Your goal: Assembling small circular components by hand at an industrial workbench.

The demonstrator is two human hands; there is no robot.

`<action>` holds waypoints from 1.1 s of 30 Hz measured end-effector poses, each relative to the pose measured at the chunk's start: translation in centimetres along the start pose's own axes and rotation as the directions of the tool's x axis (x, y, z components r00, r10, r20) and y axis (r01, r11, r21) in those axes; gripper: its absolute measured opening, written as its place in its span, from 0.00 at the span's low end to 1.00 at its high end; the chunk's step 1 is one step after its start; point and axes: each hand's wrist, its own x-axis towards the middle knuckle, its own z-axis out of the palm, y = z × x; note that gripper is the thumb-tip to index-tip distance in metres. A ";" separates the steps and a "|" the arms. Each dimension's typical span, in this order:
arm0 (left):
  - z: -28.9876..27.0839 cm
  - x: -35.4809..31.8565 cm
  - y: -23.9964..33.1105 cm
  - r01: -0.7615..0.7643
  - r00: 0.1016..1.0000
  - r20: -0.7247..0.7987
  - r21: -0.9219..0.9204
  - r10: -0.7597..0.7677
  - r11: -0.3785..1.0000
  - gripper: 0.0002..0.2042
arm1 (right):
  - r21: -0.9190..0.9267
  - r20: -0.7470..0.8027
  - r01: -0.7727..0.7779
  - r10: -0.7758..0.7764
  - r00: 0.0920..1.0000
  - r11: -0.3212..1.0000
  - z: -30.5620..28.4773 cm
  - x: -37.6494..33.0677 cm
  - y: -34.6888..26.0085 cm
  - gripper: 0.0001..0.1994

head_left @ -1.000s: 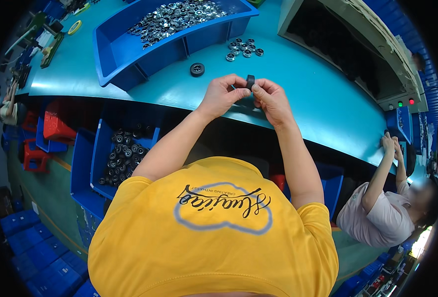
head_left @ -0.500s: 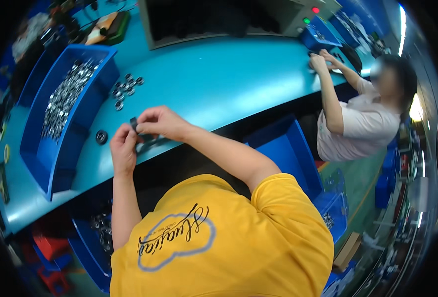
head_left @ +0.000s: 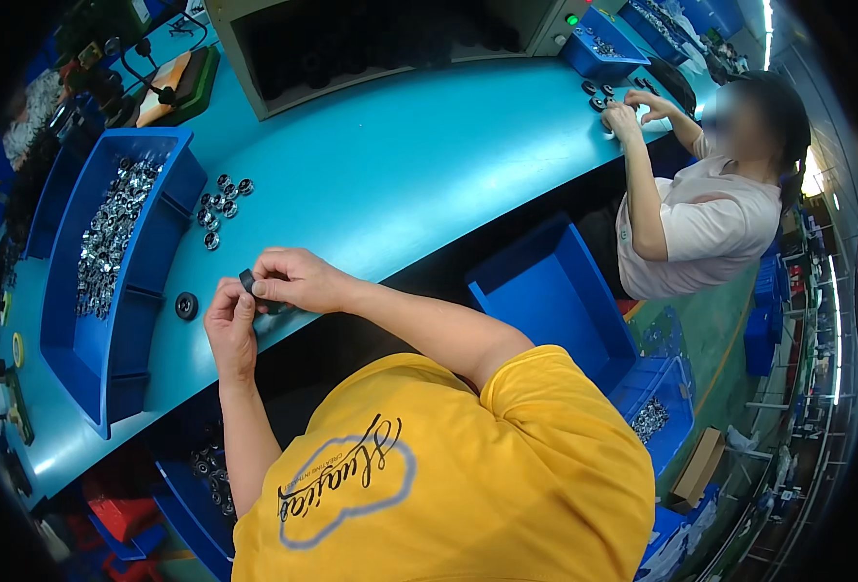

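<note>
Black part: a small dark ring-shaped piece (head_left: 247, 281) sits pinched between the fingertips of both hands, just above the near edge of the teal bench (head_left: 380, 184).
Left hand: the left hand (head_left: 230, 325) is curled, thumb and forefinger closed on the piece from the near side.
Right hand: the right hand (head_left: 293, 281) is clenched over it from the right, fingertips (head_left: 259, 287) pressing its edge; most of the piece is hidden.
Loose ring: another black ring (head_left: 186, 306) lies on the bench just left of the hands, apart from them.
Blue bin: a long tray (head_left: 123, 320) of shiny metal parts stands further left.
Metal cluster: small round silver parts (head_left: 220, 206) lie beyond the hands.
Co-worker: a seated person's hands (head_left: 632, 112) rest far right on the bench.
</note>
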 end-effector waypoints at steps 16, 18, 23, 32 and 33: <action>0.1 -0.1 0.0 -0.021 1.000 0.015 0.092 0.020 0.996 0.10 | -0.025 0.022 -0.043 0.044 0.999 0.999 -0.1 0.1 0.1 0.17; 0.1 0.1 -0.1 -0.044 0.999 0.009 0.087 0.044 0.995 0.10 | -0.001 0.021 -0.053 0.053 0.998 0.999 -0.2 0.1 0.2 0.17; 0.9 0.1 0.6 -0.067 0.997 -0.033 0.110 0.071 0.992 0.12 | 0.124 0.040 -0.076 0.071 0.997 0.989 0.1 0.2 1.3 0.14; 0.3 -0.1 0.1 -0.080 0.994 -0.051 0.192 0.092 0.978 0.10 | -0.082 -0.006 0.058 -0.059 0.998 0.995 0.2 0.3 1.0 0.14; 0.0 -0.4 -0.1 -0.071 0.993 -0.074 0.237 0.091 0.969 0.09 | -0.116 -0.021 0.100 -0.104 0.994 0.988 0.3 0.4 1.2 0.13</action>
